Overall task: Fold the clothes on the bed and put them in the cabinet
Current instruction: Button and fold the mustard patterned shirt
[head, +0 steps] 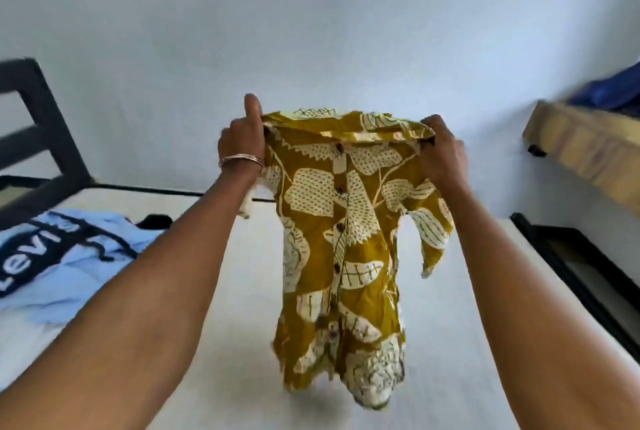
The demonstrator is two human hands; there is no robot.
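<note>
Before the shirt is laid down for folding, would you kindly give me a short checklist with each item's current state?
1. Left hand grips one shoulder of the shirt: ok.
2. Right hand grips the other shoulder: ok.
3. Shirt hangs clear of the bed: cannot tell, the hem is blurred.
4. Shirt buttoned: ok, buttons run down the front.
5. Bare bed below the shirt: ok.
6. Blue top out of the way: ok, it lies off to the left.
</note>
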